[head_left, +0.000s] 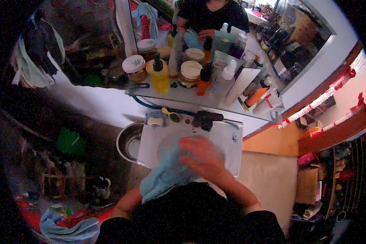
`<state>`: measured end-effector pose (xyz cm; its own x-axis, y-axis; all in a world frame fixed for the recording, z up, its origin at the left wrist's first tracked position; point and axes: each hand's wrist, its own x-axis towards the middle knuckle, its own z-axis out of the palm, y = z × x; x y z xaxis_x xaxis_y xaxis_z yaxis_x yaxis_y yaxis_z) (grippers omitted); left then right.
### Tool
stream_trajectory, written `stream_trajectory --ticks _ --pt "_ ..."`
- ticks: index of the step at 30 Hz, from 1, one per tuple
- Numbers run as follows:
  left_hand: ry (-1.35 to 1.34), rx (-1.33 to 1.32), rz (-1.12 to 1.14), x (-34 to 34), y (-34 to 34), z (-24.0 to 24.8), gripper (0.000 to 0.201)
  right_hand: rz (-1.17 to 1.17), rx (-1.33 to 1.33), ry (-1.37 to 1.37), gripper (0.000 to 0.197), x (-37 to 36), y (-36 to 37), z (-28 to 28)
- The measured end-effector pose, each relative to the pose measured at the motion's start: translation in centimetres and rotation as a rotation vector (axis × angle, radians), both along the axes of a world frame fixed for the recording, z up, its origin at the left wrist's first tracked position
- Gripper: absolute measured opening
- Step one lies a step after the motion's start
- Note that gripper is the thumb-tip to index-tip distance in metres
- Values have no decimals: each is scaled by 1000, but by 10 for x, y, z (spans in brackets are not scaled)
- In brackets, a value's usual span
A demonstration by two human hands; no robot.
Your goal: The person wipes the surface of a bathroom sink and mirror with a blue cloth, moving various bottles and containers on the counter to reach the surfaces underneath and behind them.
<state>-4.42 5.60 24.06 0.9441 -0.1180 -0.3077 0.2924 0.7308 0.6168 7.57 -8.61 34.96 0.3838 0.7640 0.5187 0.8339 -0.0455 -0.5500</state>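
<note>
Blue towel [162,175] covering left hand, grip can't be told; right hand [202,156] atop, fingers extended

jars [134,70] and bottles [159,81] are crowded on a glass shelf [178,97] in front of a mirror [299,44]. below, a brush [173,116] is laid near a tap [207,120]; a metal basin [126,137] is partly hidden.

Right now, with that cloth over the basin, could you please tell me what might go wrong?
The light blue cloth might slip into the white basin, since it lies loosely bunched over its front edge. The right hand could bump the black tap if it reaches forward. Above, the glass shelf is crowded, so raising an arm or the cloth could knock off the yellow pump bottle, which stands near the front.
</note>
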Motion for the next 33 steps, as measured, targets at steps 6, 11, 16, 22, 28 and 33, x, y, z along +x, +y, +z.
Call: stream_trajectory --ticks 6,11,16,22,28,33 --pt "-28 123 -11 -18 16 10 43 -563 369 -70 84 67 -18 -2" --pt "-67 223 -19 6 14 15 43 -706 372 -103 119 81 37 13" --pt "-51 286 -20 4 15 15 43 -869 384 -112 128 93 77 4" --pt "19 280 -11 -26 23 8 44 -889 465 -122 129 105 83 1" --pt "23 340 -18 -17 33 3 44 -862 494 -79 119 88 66 -11" --pt "36 386 -17 -18 43 1 45 -695 267 -80 85 48 10 -9"
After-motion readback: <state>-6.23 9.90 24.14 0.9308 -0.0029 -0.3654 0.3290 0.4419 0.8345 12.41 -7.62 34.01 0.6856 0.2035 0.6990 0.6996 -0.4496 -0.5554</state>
